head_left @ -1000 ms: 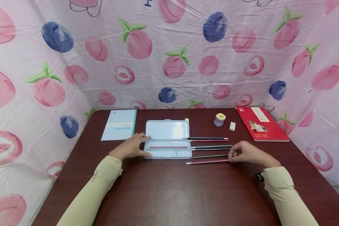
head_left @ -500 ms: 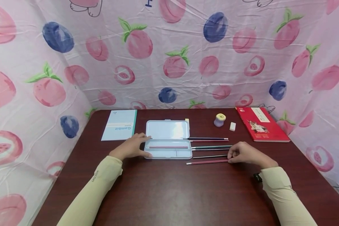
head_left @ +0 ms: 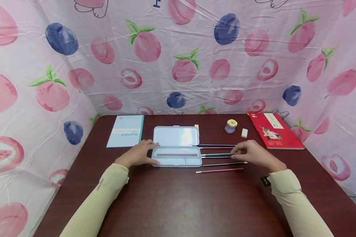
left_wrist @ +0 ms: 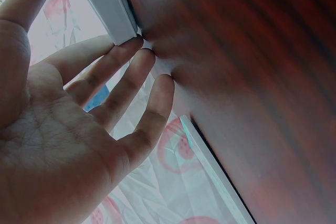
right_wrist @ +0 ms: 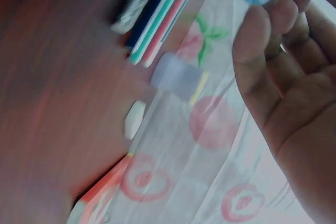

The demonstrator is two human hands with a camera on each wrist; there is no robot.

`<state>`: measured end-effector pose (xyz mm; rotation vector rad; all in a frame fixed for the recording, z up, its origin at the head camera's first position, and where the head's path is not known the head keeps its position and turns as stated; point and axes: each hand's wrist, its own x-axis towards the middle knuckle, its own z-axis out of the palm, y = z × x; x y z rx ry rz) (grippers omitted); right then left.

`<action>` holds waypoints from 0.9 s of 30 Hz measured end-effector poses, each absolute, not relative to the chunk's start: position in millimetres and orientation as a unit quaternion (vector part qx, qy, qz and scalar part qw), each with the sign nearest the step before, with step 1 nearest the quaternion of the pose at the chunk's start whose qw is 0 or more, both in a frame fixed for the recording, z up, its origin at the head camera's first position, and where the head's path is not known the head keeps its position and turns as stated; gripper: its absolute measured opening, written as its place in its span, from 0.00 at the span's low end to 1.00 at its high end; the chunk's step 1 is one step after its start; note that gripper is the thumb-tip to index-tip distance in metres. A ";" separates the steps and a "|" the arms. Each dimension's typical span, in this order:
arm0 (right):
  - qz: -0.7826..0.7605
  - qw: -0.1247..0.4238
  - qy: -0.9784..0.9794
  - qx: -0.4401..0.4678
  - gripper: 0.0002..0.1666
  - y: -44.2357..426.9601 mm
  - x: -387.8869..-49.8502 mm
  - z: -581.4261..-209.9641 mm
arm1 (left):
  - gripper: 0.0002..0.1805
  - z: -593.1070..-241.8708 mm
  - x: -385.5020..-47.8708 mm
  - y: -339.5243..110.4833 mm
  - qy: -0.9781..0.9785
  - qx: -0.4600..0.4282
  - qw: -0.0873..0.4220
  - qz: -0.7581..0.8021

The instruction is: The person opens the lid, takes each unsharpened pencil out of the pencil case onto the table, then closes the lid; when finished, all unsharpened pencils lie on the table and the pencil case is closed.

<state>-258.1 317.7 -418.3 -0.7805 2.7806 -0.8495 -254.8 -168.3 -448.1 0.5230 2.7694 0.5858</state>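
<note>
My left hand (head_left: 138, 152) holds the left end of an open light-blue pencil case (head_left: 168, 161), thumb at its near edge and fingers by the hinge. In the left wrist view a fingertip touches the corner of the case (left_wrist: 107, 6). One red pencil (head_left: 175, 154) lies inside the long compartment. Over the right ends of a green pencil (head_left: 215, 154) and a dark pencil (head_left: 215, 157) hovers my right hand (head_left: 252, 153), fingers loosely bent. Nothing shows between those fingers (right_wrist: 252, 35) in the right wrist view. Closer to me lie a black pencil (head_left: 223, 164) and another red pencil (head_left: 219, 171).
Behind the green pencil lie a blue pencil (head_left: 216, 145) and a red one (head_left: 216, 148). Farther back stand a yellow-and-purple pot-shaped item (head_left: 230, 126) and a white eraser (head_left: 244, 133). A red book (head_left: 276, 131) lies right, a Gambit notebook (head_left: 125, 131) left.
My right hand has let go of the nearest red pencil and moved left and away from me, to above the green and dark pencils. The left hand stays on the pencil case.
</note>
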 end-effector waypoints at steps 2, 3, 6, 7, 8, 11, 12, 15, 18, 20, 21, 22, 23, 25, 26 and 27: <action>-0.276 0.052 0.925 -0.257 0.11 308.7 -260.4 -416.2 | 0.55 -448.3 -254.8 -168.3 0.954 0.181 0.130 0.201; -0.274 0.047 0.926 -0.257 0.11 304.0 -261.7 -415.5 | 0.55 -448.6 -254.9 -168.1 0.954 0.181 0.131 0.201; -0.267 0.028 0.925 -0.269 0.10 289.2 -265.7 -414.2 | 0.55 -448.4 -254.8 -167.9 0.954 0.180 0.130 0.202; -0.267 0.023 0.924 -0.274 0.10 283.9 -266.8 -413.9 | 0.55 -448.4 -254.8 -167.9 0.954 0.180 0.131 0.203; -0.268 0.020 0.922 -0.279 0.09 278.7 -267.9 -413.8 | 0.55 -448.4 -254.7 -167.9 0.954 0.180 0.131 0.203; -0.266 0.015 0.918 -0.292 0.09 262.0 -271.0 -414.6 | 0.55 -448.3 -254.3 -168.0 0.953 0.182 0.130 0.203; -0.266 0.017 0.918 -0.295 0.09 256.2 -272.2 -415.6 | 0.55 -448.2 -254.3 -168.0 0.953 0.183 0.129 0.202; -0.252 0.022 0.920 -0.301 0.08 237.6 -276.3 -418.6 | 0.55 -447.7 -254.1 -168.0 0.953 0.180 0.132 0.203; -0.233 0.030 0.921 -0.311 0.06 219.3 -280.3 -423.4 | 0.55 -447.2 -253.8 -167.9 0.953 0.177 0.134 0.204; -0.226 0.036 0.921 -0.314 0.05 208.3 -282.3 -426.5 | 0.55 -446.9 -253.3 -167.9 0.954 0.178 0.132 0.204; -0.224 0.040 0.921 -0.316 0.05 203.6 -283.0 -428.3 | 0.55 -446.8 -253.2 -167.8 0.954 0.179 0.131 0.203; -0.222 0.044 0.921 -0.317 0.05 199.5 -283.7 -430.1 | 0.55 -446.4 -252.9 -167.6 0.954 0.180 0.131 0.203; -0.221 0.048 0.921 -0.317 0.05 196.0 -284.2 -431.6 | 0.55 -446.2 -252.9 -167.3 0.953 0.182 0.130 0.202; -0.219 0.057 0.924 -0.309 0.06 189.8 -285.4 -434.1 | 0.55 -445.9 -252.6 -167.1 0.953 0.184 0.130 0.203; -0.217 0.061 0.924 -0.308 0.06 187.0 -286.6 -435.7 | 0.55 -445.8 -252.4 -167.3 0.953 0.183 0.130 0.203; -0.215 0.064 0.925 -0.307 0.07 184.6 -287.6 -436.8 | 0.55 -445.6 -252.1 -167.5 0.953 0.183 0.130 0.204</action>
